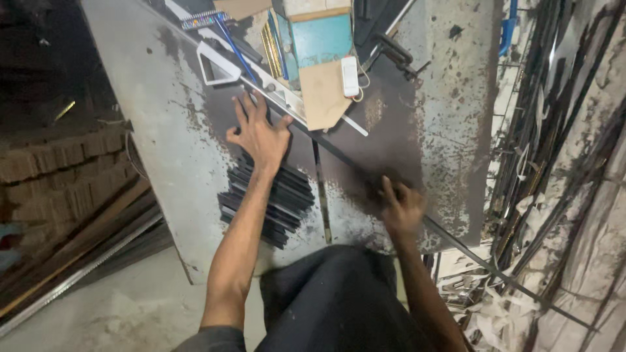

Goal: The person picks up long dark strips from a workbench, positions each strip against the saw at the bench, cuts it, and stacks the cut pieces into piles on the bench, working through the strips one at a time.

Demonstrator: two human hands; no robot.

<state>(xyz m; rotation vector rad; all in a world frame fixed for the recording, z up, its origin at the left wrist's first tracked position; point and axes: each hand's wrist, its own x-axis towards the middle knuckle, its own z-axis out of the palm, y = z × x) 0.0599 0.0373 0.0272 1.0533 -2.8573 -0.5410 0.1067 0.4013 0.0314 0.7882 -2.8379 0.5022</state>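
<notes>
Head cam, looking down at a worn metal sheet (163, 130) used as a bench; paint patchy, rust-brown over centre and rt side.

L hand (259, 133): flat on sheet, palm down, fingers spread apart, gripping nothing. Sits just above a stack of dark strips (264, 202); forearm crosses over the stack. Whether wrist touches the strips: can't tell.

R hand (401, 208): blurred. Fingers curled together over a long thin rod (482, 261) near the sheet's lower rt edge. Looks closed on the rod, but blur hides the actual contact, so grip not confirmed.

Rod: runs diagonally from upper centre of the sheet, passes betw. the two hands, goes under R hand, carries on past the sheet edge to lower rt over scrap. Lies flat on sheet.

Also on sheet: narrow flat bar (322, 195) lying approx. vertical betw. the hands, just rt of the strips. At far end: teal box (319, 39), cardboard piece (324, 94) beside it, small white adapter (350, 75) w/ cord, white triangular frame (218, 65), blue-handled brush (208, 19).

Surroundings: brick stack (59, 163) on lt; tangle of rods and pale scrap offcuts (521, 215) on rt. Dark cloth over person's lap (332, 300) at the bottom.
</notes>
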